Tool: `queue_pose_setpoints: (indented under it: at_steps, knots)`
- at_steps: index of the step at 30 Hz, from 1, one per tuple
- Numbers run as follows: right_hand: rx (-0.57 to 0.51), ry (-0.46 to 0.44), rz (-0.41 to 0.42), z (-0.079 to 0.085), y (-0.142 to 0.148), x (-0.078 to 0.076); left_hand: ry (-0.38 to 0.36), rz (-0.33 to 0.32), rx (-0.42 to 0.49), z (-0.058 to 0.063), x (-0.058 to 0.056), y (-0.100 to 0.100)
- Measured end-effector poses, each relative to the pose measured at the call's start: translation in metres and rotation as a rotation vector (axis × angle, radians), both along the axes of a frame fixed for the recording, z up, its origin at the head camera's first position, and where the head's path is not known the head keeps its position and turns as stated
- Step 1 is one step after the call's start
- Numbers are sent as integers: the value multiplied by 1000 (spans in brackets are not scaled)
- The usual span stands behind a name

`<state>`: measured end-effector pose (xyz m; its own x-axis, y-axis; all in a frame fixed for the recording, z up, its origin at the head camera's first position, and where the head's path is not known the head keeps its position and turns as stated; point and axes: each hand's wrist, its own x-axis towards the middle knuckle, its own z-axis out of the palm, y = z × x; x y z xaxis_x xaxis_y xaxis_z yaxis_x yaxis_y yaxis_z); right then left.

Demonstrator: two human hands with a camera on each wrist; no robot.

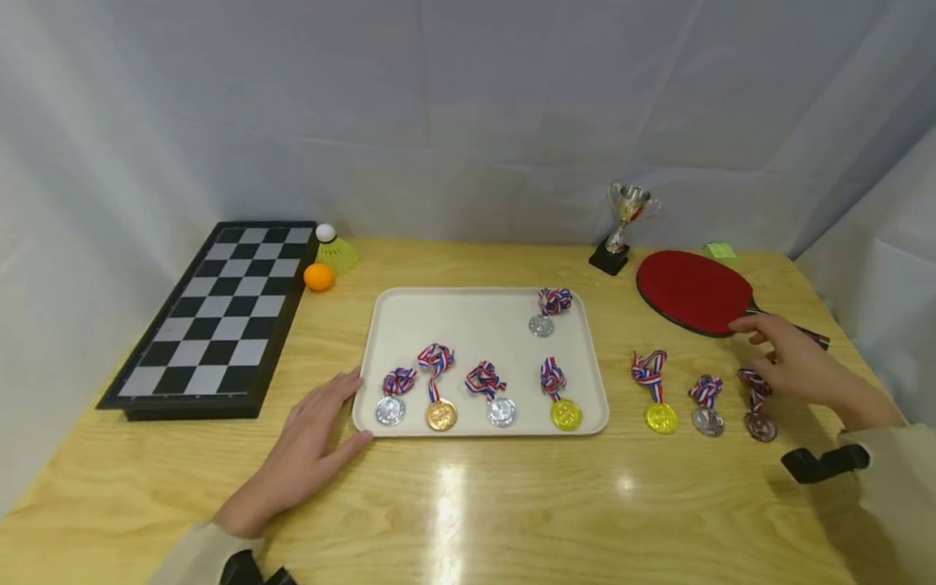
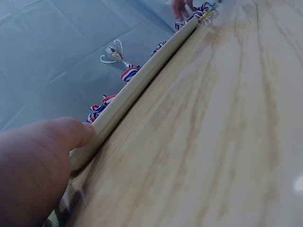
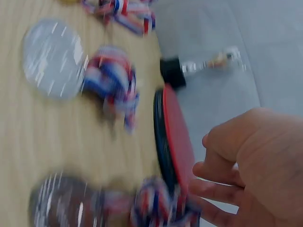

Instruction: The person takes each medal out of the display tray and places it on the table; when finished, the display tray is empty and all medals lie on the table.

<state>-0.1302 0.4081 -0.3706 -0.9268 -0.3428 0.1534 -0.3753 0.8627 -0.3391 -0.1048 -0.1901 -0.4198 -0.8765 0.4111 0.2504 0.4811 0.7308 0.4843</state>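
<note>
My left hand rests at the left edge of a cream tray, its thumb touching the rim in the left wrist view. Several medals with striped ribbons lie on the tray: a gold medal, a bronze-gold medal, and silver ones, including a silver medal at the back right. Over the table at the right, my right hand hovers with loosely bent fingers, nothing visibly held. Nearest to it is a dark bronze medal; beside that lie another silver medal and a gold medal.
A red table tennis paddle lies behind the right hand, with a small trophy to its left and a green item behind. At left are a chessboard, an orange ball and a yellow shuttlecock.
</note>
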Motion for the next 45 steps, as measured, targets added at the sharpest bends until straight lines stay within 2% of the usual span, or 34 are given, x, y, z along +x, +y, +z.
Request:
queue_pose_setpoints:
  at_steps: [2,8,12,15,20,25,28,31,36,40,45]
  knots:
    - [-20,-41,7,5,-14,-8,3,2,2,-1,0,-1]
    - [-41,-55,83,18,-68,-39,-19,4,1,-5,-1,1]
    - [-5,-120,121,25,-104,-59,-25,1,-7,-5,-1,2]
    - [28,-145,160,25,-130,-76,-11,7,-4,-4,0,2]
    - [70,-128,230,19,-164,-103,-3,5,14,-3,1,0]
    - [120,-102,306,11,-186,-125,16,2,19,-5,2,-2]
    - [160,-120,306,6,-194,-133,15,7,13,-5,2,-3]
    - [145,-134,285,7,-196,-135,7,5,7,-5,1,-3]
    - [57,-107,283,15,-188,-125,22,-4,7,-3,0,0]
    - [0,-61,270,20,-175,-110,17,-12,4,-2,-1,2]
    - [-60,4,232,37,-154,-82,3,-2,-8,-2,-1,1]
